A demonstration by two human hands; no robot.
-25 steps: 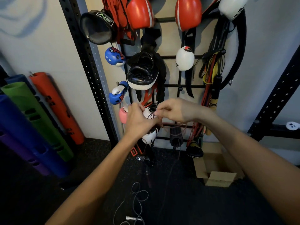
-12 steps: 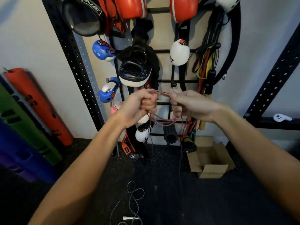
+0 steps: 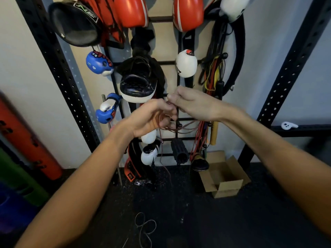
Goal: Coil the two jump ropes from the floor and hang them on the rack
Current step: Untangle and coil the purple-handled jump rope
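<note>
A thin reddish jump rope [image 3: 180,129] hangs in loose loops between my two hands, in front of the black wall rack [image 3: 168,62]. My left hand [image 3: 152,119] is closed around the gathered loops. My right hand [image 3: 191,102] pinches the rope just above and to the right, fingertips almost touching the left hand. One strand of this rope [image 3: 165,169] trails down toward the floor. The second jump rope [image 3: 145,228], thin and white-grey, lies in loose curls on the black floor below my arms.
The rack holds boxing gloves, a focus mitt [image 3: 138,86], red pads and a bundle of coloured bands [image 3: 214,76]. An open cardboard box [image 3: 223,178] sits on the floor at the right. Foam rollers [image 3: 26,140] lean at the left. Black perforated uprights [image 3: 59,68] flank the rack.
Both hands have risen slightly and come closer together, the right hand now over the left. The rope loops hang lower to the right. The camera view shifted a little.
</note>
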